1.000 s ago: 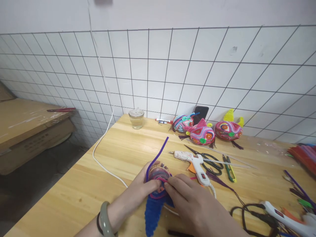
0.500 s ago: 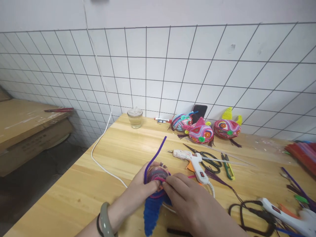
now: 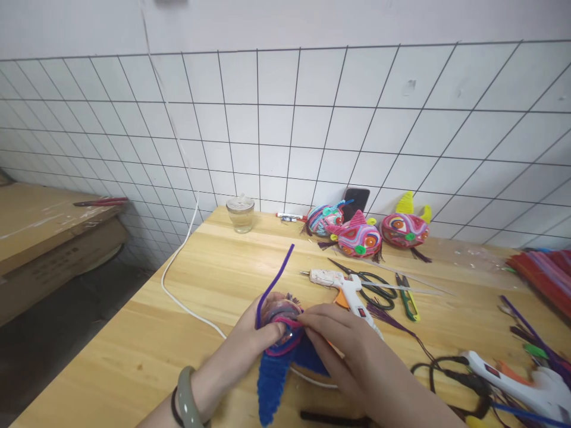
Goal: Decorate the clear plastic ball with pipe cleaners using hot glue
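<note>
Fish [image 3: 281,339], lower centre of frame, looks light, soft and bendy, best held by its round body, where left hand [image 3: 254,339] and right hand [image 3: 343,351] pinch it.

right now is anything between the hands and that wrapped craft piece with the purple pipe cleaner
Nothing visible is. The left hand and right hand both already touch the craft piece, fingers pinching it from either side. The glue gun lies apart, behind the right hand.

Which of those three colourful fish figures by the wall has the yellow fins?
The rightmost finished fish: yellow fins stick up from it. The middle fish has a pink fin; the leftmost fish shows blue and teal trim.
</note>
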Demonstrator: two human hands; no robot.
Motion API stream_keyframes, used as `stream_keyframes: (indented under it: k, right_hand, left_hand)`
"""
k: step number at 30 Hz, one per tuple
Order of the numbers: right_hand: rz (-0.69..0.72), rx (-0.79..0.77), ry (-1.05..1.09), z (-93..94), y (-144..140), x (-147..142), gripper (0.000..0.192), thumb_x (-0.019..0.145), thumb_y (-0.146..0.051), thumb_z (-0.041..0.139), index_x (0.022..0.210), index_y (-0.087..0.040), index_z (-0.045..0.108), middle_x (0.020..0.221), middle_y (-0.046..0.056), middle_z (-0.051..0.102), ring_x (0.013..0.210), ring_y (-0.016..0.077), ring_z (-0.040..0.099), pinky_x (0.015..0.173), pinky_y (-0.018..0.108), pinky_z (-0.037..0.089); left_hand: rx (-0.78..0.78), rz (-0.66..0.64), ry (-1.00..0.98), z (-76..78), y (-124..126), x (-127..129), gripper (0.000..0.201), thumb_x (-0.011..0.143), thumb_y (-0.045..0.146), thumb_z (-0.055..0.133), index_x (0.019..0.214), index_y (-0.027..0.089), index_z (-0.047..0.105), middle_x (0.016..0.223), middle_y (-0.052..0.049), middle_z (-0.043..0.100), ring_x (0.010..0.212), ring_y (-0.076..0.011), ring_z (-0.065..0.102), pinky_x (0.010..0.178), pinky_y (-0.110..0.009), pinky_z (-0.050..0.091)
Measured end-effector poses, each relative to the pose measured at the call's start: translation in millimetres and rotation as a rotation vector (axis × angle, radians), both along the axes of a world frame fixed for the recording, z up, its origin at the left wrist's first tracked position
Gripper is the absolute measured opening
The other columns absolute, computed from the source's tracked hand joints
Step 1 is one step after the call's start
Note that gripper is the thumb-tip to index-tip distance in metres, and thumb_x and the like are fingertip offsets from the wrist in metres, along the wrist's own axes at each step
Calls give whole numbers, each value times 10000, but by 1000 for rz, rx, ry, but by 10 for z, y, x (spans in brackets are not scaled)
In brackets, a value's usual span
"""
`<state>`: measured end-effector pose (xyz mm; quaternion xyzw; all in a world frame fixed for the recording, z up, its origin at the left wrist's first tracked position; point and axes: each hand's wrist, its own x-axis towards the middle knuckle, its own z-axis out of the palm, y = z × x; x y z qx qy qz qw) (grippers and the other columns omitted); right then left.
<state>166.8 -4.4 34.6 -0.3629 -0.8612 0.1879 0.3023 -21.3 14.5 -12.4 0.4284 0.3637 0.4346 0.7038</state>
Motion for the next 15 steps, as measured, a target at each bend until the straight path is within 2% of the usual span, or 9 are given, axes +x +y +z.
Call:
stream_keyframes:
  k: [4,7,11,15]
  right_hand:
    - [-21,-60,80,-1,15,-4,285,923,-93,437,1132,-215,588,1021,75,694,922,175,641,797,289,529]
    - [-72,-85,155,-8,30,11,253,919,-124,451,1086,-223,614,975,66,710,865,170,663,750,274,540]
    - [-263,-86,256,-36,84,78,199,888,-210,499,993,-205,667,938,76,731,870,199,685,742,300,562]
    - [-426,-222,436,-29,143,154,170,805,-333,623,884,-197,688,874,77,730,777,198,693,696,294,580]
  left_hand:
    - [-46,15,-35,44,-14,14,312,707,241,688,1002,181,606,1079,-85,673,1095,-279,567,960,-395,397]
    - [-103,32,-78,74,-21,9,272,723,210,664,990,186,622,1010,-50,685,1013,-230,596,889,-327,433]
    - [-217,60,-119,117,-6,-6,247,748,185,634,995,183,627,985,-41,696,932,-192,622,799,-268,465]
    - [-270,66,-159,137,11,-11,239,800,276,622,1013,169,625,1043,-74,699,954,-200,629,806,-272,484]
